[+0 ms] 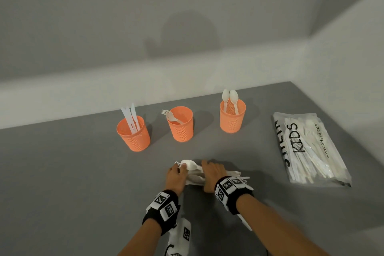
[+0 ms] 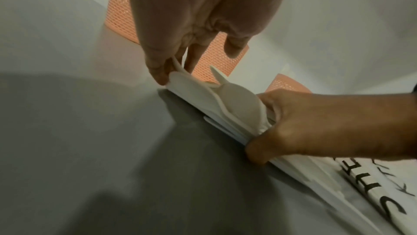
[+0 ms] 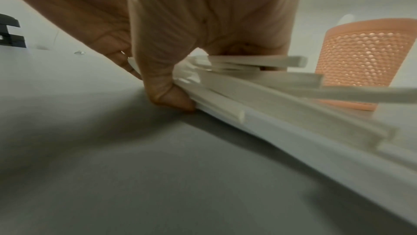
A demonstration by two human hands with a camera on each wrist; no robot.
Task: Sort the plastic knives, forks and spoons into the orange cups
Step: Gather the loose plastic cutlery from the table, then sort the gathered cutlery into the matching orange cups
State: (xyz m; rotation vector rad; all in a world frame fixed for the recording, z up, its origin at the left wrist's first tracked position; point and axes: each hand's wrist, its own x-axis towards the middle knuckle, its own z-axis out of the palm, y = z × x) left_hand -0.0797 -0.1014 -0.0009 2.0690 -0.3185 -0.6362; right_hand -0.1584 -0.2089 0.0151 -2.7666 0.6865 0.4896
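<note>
A bundle of white plastic cutlery point(image 1: 194, 169) lies low on the grey table point(image 1: 62, 172), between both hands. My right hand point(image 1: 207, 173) grips the bundle around its middle; thumb and fingers wrap the handles point(image 3: 259, 85) in the right wrist view. My left hand point(image 1: 180, 170) pinches the head end, where a spoon bowl point(image 2: 239, 103) and fork tines show. Behind stand three orange cups: the left one point(image 1: 134, 137) holds knives, the middle one point(image 1: 180, 129) forks, the right one point(image 1: 232, 119) spoons.
A clear plastic bag point(image 1: 309, 147) printed with black letters, holding more white cutlery, lies on the table to the right. A white wall runs along the back edge of the table, behind the cups.
</note>
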